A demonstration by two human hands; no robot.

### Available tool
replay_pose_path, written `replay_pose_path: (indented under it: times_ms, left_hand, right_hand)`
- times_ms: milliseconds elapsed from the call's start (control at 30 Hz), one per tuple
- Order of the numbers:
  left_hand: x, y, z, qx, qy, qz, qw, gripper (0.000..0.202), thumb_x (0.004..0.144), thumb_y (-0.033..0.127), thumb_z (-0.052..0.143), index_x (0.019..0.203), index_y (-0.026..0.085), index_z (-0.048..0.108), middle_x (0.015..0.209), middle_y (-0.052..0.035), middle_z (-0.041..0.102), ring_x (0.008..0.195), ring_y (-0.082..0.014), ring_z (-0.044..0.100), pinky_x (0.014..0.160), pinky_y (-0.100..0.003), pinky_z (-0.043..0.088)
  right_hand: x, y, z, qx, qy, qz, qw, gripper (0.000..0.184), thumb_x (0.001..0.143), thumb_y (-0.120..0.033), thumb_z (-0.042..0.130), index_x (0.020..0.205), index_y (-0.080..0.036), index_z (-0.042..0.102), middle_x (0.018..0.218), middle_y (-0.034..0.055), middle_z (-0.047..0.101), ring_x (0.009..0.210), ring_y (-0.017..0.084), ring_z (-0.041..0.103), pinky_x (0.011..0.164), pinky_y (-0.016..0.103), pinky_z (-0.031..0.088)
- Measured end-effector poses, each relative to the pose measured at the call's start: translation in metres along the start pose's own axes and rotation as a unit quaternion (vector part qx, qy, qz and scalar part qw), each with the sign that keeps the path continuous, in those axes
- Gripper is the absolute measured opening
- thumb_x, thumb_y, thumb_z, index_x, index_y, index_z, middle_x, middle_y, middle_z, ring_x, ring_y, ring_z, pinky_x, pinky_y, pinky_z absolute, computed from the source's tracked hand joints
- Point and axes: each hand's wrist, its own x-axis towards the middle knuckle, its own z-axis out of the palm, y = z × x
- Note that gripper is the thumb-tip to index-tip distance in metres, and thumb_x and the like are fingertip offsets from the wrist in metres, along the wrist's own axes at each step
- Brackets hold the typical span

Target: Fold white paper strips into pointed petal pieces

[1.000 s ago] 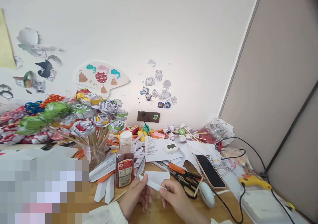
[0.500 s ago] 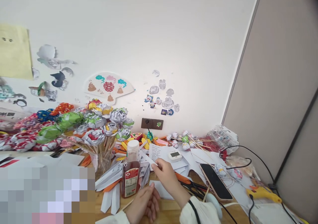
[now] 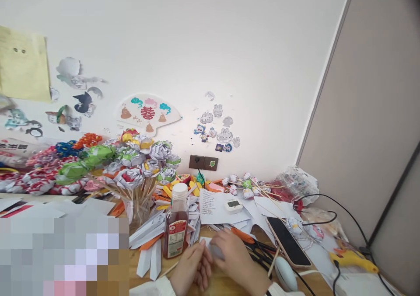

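Note:
My left hand [image 3: 192, 265] rests on the wooden table [image 3: 226, 285] with its fingers curled together against the edge of a small white paper piece [image 3: 206, 242]. My right hand [image 3: 232, 254] lies over the same paper from the right. Its fingertips are bent down onto the paper and smeared by motion. A brown sauce bottle [image 3: 175, 232] with a white cap stands just left of both hands. Black and orange scissors [image 3: 259, 248] lie just right of my right hand.
A jar of paper flowers on sticks [image 3: 138, 169] stands behind the bottle, with folded paper strips [image 3: 147, 237] piled at its foot. A phone [image 3: 288, 242], a white mouse [image 3: 285, 273], a yellow glue gun [image 3: 352, 255], cables, a small timer [image 3: 234, 205] and a handwritten note [image 3: 213, 206] lie to the right.
My right hand carried a paper strip up to the pile behind the bottle, then came back down onto the white paper by my left hand. The view shifted slightly.

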Motion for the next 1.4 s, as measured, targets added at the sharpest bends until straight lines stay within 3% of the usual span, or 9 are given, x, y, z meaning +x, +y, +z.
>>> replay_pose_path:
  times_ms: [100,233,400,667,767,900,1033,1267,1400]
  left_hand:
    - [0.002,-0.003,-0.001,-0.007,0.005,0.005,1.0,0.056,0.059,0.07,0.034,0.054,0.016,0.047,0.033,0.0017,0.051,0.023,-0.0091,0.045,0.024,-0.017,0.03]
    - [0.003,-0.006,-0.003,-0.01,0.002,0.007,1.0,0.052,0.06,0.066,0.037,0.055,0.016,0.047,0.034,0.002,0.052,0.023,-0.0086,0.044,0.024,-0.016,0.03]
    - [0.002,-0.006,-0.002,-0.005,0.01,0.01,1.0,0.049,0.062,0.064,0.039,0.055,0.016,0.047,0.034,0.002,0.052,0.023,-0.0085,0.045,0.023,-0.016,0.03]
    - [0.0,-0.006,0.001,0.003,0.0,0.02,1.0,0.05,0.064,0.063,0.037,0.056,0.015,0.048,0.035,0.0014,0.053,0.024,-0.0085,0.046,0.023,-0.015,0.03]
    - [-0.001,-0.003,0.0,-0.002,0.002,0.01,1.0,0.05,0.062,0.064,0.04,0.057,0.015,0.05,0.036,0.0016,0.054,0.025,-0.0094,0.047,0.024,-0.017,0.032]
    - [-0.006,0.004,-0.002,0.008,0.013,0.082,0.997,0.035,0.059,0.048,0.059,0.066,0.014,0.06,0.064,-0.0039,0.067,0.059,-0.0161,0.063,0.055,-0.024,0.05]
    - [-0.01,0.008,-0.002,0.055,0.045,0.143,0.987,0.036,0.057,0.038,0.065,0.087,0.017,0.063,0.098,-0.0078,0.065,0.093,-0.0229,0.057,0.082,-0.031,0.045]
    - [-0.013,0.007,0.005,0.088,0.017,0.191,0.977,0.03,0.063,0.035,0.06,0.087,0.017,0.064,0.094,-0.0062,0.067,0.089,-0.0223,0.057,0.083,-0.031,0.043]
    - [-0.014,0.01,0.007,0.088,0.005,0.179,0.98,0.028,0.064,0.036,0.059,0.083,0.016,0.064,0.085,-0.0054,0.068,0.081,-0.0207,0.059,0.077,-0.029,0.044]
  right_hand:
    - [-0.015,0.006,0.007,0.014,0.006,-0.019,1.0,0.014,0.07,-0.024,0.057,0.084,-0.02,0.059,0.091,0.0012,0.058,0.085,0.018,0.047,0.074,0.025,0.033]
    - [-0.017,0.008,0.015,-0.012,0.021,-0.03,0.999,0.011,0.075,-0.013,0.05,0.074,-0.02,0.058,0.078,0.0001,0.061,0.076,0.015,0.049,0.067,0.023,0.034]
    - [-0.014,0.009,0.018,-0.04,0.061,0.012,0.997,0.016,0.074,-0.009,0.047,0.064,-0.018,0.055,0.067,0.0009,0.058,0.066,0.015,0.05,0.059,0.023,0.033]
    - [-0.014,0.002,0.016,0.066,0.083,0.092,0.99,0.014,0.069,-0.009,0.053,0.059,-0.018,0.054,0.066,0.0005,0.058,0.067,0.016,0.05,0.059,0.024,0.034]
    - [-0.014,-0.001,0.013,0.112,0.132,0.102,0.98,0.014,0.072,-0.013,0.05,0.06,-0.018,0.054,0.066,0.0013,0.056,0.066,0.016,0.05,0.059,0.024,0.035]
    - [-0.014,-0.006,0.007,0.155,0.231,0.105,0.955,0.013,0.075,-0.02,0.046,0.065,-0.018,0.054,0.065,0.0019,0.053,0.063,0.015,0.049,0.058,0.024,0.037]
    - [-0.015,-0.015,0.008,0.267,0.258,0.125,0.92,0.009,0.073,-0.021,0.049,0.067,-0.017,0.055,0.065,0.0019,0.055,0.062,0.015,0.051,0.057,0.022,0.04]
    - [-0.014,-0.027,0.011,0.372,0.208,0.172,0.888,0.01,0.07,-0.022,0.051,0.065,-0.016,0.058,0.067,0.0046,0.057,0.066,0.017,0.053,0.06,0.025,0.042]
    - [-0.012,-0.024,0.01,0.36,0.24,0.205,0.878,0.006,0.063,-0.018,0.057,0.069,-0.017,0.058,0.074,0.0035,0.057,0.069,0.017,0.052,0.06,0.024,0.04]
